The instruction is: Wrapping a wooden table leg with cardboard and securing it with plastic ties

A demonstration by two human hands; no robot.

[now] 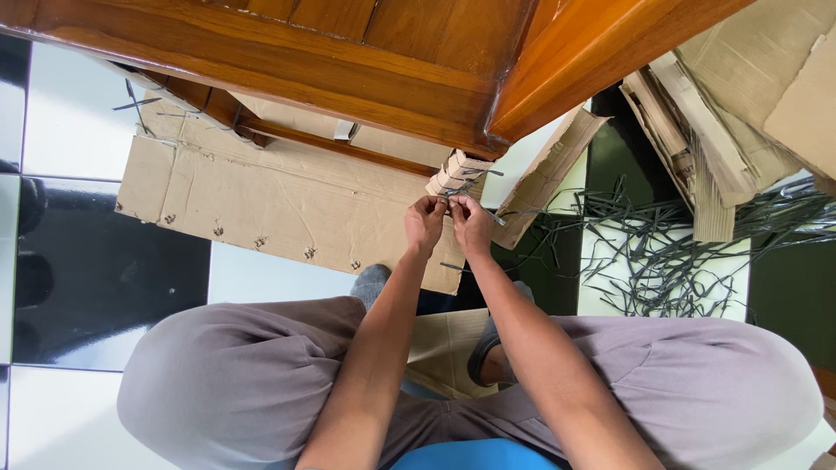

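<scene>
Head view: left hand (424,221) and right hand (471,223) meet fingertip to fingertip — both pinch a thin dark strip (448,203) just below a small cardboard bundle (456,171), above the flat cardboard sheet (261,196).

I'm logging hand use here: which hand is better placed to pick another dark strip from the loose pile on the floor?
Probably the right hand: the strip pile lies on its side. The left hand would have to cross over.
</scene>
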